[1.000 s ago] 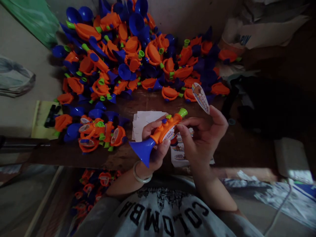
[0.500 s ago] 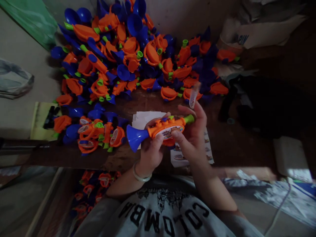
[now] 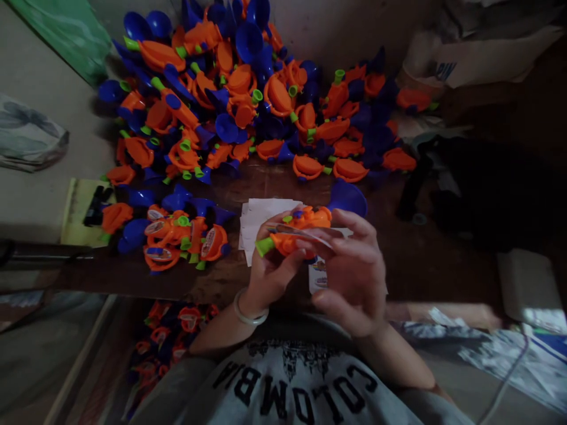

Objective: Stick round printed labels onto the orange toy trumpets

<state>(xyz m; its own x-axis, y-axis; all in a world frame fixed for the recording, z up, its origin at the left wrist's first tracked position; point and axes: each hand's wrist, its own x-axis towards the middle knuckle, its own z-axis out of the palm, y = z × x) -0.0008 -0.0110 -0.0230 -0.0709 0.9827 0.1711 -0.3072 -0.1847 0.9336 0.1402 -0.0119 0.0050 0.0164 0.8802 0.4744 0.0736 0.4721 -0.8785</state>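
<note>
An orange toy trumpet [image 3: 316, 217] lies in my left hand [image 3: 271, 278], whose fingers wrap round it. Its green mouthpiece points left, and its blue bell sticks out at the far right, behind my other hand. Along the trumpet's near side runs a thin sticker [image 3: 305, 231], seen almost edge-on. My right hand [image 3: 361, 271] has the sticker's right end at its fingers, while its thumb stands apart below. Whether the sticker touches the trumpet I cannot tell. White sheets [image 3: 266, 208] and a printed sticker sheet [image 3: 318, 280] lie partly hidden beneath my hands.
A big heap of toy trumpets [image 3: 241, 79] fills the back of the dark table [image 3: 425, 271]. Several labelled trumpets [image 3: 166, 233] lie at the left, near a yellow pad [image 3: 80, 209]. More trumpets [image 3: 159, 336] sit below the table edge. Black cloth [image 3: 478, 189] covers the right.
The trumpet has been turned round: its bell pointed left and now points right, with the other side facing me. My right hand has brought the sticker from its raised fingertip down to the trumpet.
</note>
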